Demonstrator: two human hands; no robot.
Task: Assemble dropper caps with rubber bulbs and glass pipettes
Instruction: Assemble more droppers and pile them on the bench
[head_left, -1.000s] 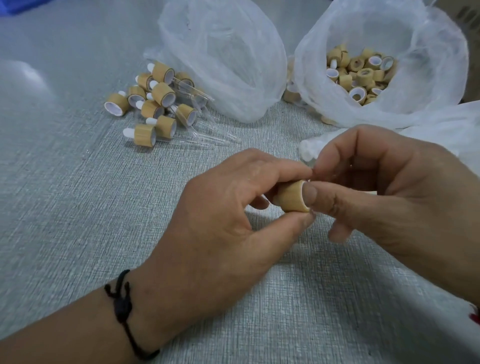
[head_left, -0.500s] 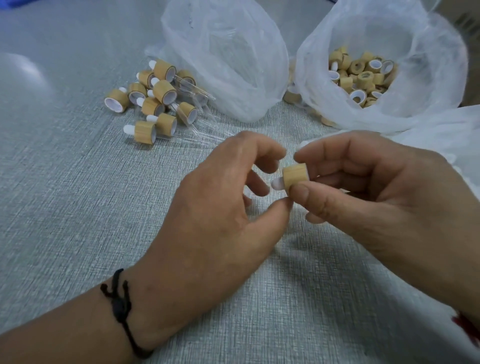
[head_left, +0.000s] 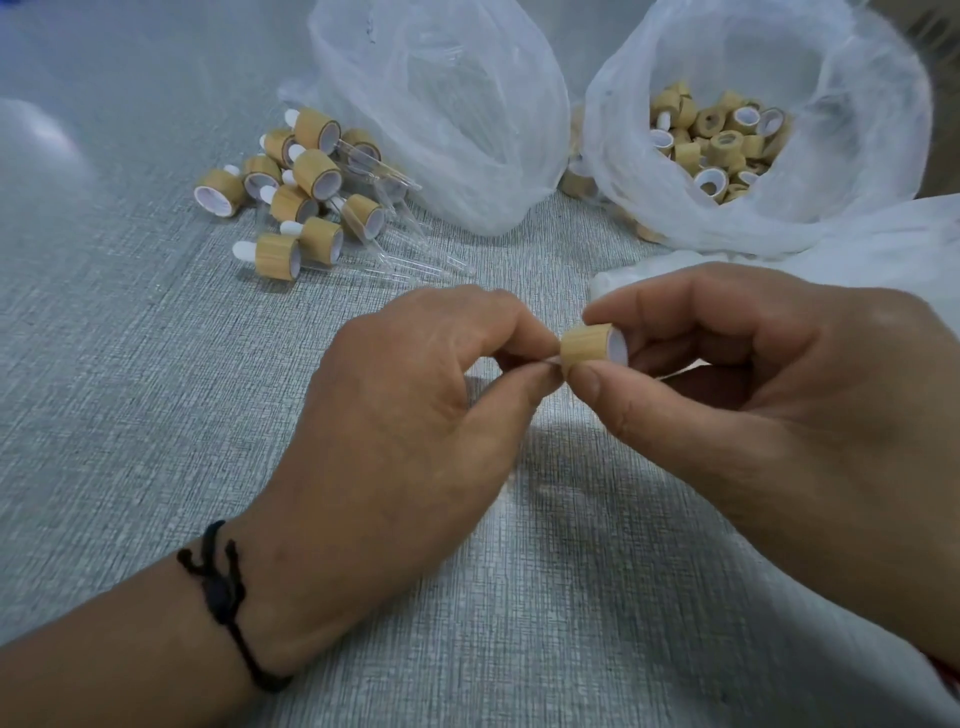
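Note:
A bamboo-coloured dropper cap (head_left: 589, 346) with a white inner rim hangs above the table's middle, its open end facing right. My right hand (head_left: 769, 395) pinches the cap between thumb and forefinger. My left hand (head_left: 415, 415) pinches at the cap's left end, where the rubber bulb lies hidden between its thumb and forefinger. No pipette shows in this cap.
A pile of assembled droppers (head_left: 306, 197) with glass pipettes lies at the back left. A white plastic bag (head_left: 447, 119) stands behind, and a second bag (head_left: 862, 197) at the back right holds several loose caps (head_left: 717, 145). More white plastic (head_left: 883, 244) lies at the right edge.
The cap has turned so its white open end now faces right. My left fingers, spread apart half a second ago, have closed onto the cap's left end.

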